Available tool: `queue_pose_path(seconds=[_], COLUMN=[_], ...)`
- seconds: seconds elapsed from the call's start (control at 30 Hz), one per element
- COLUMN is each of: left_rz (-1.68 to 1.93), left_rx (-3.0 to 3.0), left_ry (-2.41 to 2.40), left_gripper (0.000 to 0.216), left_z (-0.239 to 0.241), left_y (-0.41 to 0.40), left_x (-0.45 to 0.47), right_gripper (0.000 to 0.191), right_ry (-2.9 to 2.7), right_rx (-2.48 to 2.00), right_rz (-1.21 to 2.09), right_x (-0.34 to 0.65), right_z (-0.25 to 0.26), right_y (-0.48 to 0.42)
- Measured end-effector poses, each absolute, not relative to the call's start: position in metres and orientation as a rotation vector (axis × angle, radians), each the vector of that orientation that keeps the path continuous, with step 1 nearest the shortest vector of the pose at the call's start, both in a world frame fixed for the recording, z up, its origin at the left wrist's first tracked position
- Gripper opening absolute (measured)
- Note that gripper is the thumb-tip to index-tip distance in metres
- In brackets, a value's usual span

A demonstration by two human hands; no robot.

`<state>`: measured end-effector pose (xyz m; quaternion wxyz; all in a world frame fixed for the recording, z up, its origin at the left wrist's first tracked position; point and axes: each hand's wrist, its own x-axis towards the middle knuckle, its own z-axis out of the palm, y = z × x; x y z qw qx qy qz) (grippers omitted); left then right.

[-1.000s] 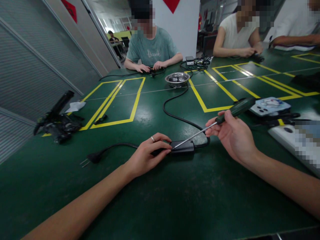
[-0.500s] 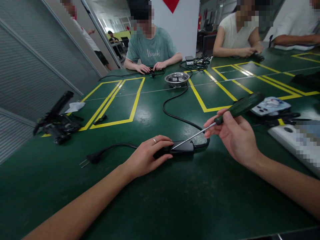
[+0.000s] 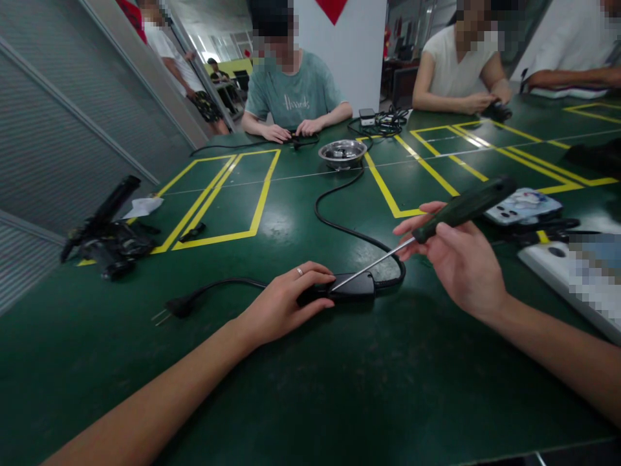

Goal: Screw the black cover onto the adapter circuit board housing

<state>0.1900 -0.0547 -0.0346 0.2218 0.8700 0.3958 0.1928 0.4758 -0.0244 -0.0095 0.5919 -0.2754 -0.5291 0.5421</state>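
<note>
Screwdriver (image 3: 466, 206) in the right hand (image 3: 468, 272) points down at the box (image 3: 356, 285) on the surface (image 3: 339, 388); the left hand (image 3: 279, 303) holds the box's end. Likely screw work; turning calls for a still box.

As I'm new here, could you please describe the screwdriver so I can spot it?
At the green table, find the wearer's right hand. The screwdriver it holds slants down to a black box; unlike the curving cord, it has a green handle and straight shaft.
</note>
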Motion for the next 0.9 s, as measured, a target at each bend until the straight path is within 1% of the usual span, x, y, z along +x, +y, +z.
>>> queue_pose_path(seconds=[0.1, 0.27, 0.43, 0.67, 0.77, 0.9], left_rz=[0.548, 0.512, 0.481, 0.479, 0.501, 0.535], left_rx=[2.396, 2.394, 2.394, 2.396, 2.4, 2.403], left_ry=[1.084, 1.075, 1.09, 1.086, 1.096, 1.091], left_gripper=[0.033, 0.033, 0.034, 0.034, 0.036, 0.036], left_z=[-0.037, -0.031, -0.025, -0.026, -0.031, -0.036], left_y=[-0.054, -0.055, -0.055, -0.055, -0.055, -0.054], left_x=[0.189, 0.191, 0.192, 0.191, 0.19, 0.189], right_gripper=[0.026, 0.009, 0.007, 0.026, 0.029, 0.015], right_ry=[-1.245, -1.283, -1.259, -1.199, -1.187, -1.234], right_rx=[-0.644, -0.777, -0.738, -0.606, -0.59, -0.705], right_rz=[1.252, 1.094, 1.135, 1.304, 1.312, 1.19], right_x=[0.477, 0.478, 0.474, 0.476, 0.477, 0.475], right_z=[-0.01, -0.009, -0.01, -0.011, -0.01, -0.008], right_y=[-0.026, -0.023, -0.022, -0.024, -0.025, -0.025])
